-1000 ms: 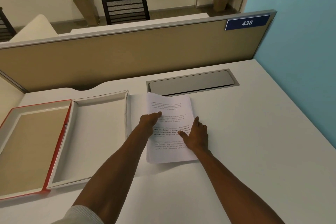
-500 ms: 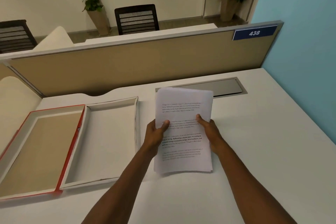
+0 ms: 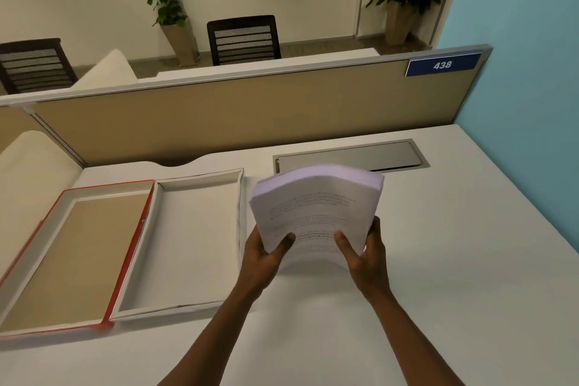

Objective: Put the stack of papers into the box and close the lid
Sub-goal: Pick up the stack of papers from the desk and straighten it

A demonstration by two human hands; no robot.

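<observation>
I have both hands, left [image 3: 263, 255] and right [image 3: 365, 255], clamped on the stack of papers [image 3: 316, 210], raised above the counter [image 3: 454, 260]. The open box [image 3: 194, 247] lies just left, long axis running away from me, my left hand nearer.

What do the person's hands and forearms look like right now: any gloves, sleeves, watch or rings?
Both hands are bare: the left hand and right hand show no gloves, and no rings can be made out on the fingers. Both forearms are uncovered all the way to the bottom edge of the head view, with no sleeve, watch or wristband visible at either wrist.
</observation>
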